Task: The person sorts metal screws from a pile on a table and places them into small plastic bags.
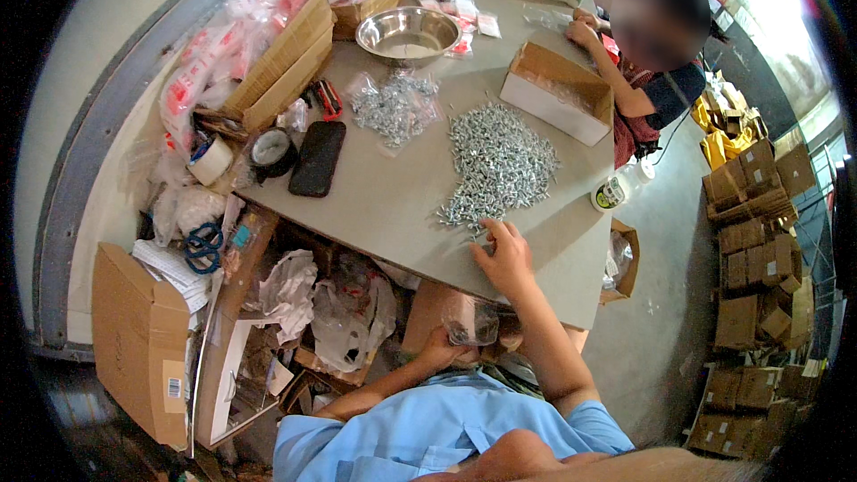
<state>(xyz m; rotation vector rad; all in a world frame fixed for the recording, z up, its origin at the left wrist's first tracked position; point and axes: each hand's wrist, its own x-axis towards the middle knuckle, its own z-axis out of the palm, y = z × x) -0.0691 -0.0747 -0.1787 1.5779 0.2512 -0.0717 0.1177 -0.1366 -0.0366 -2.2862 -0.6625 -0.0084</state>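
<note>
A heap of small silver screws [500, 156] lies on the grey table. My right hand [506, 259] rests at the heap's near edge, thumb and forefinger apart, with the fingertips at a few stray screws. Below the table's front edge, close to my body, my left hand [440, 350] grips a clear plastic bag [471, 323]. How much the bag contains is too unclear to make out. Left of the heap lies a clear bag of metal hardware [395, 110].
Behind stand a steel bowl [409, 36] and an open carton [558, 94]. A black phone [317, 159] and tape roll [272, 152] lie leftward. A white-capped bottle [622, 186] stands by the right edge. A co-worker's hands [582, 29] are at the far right.
</note>
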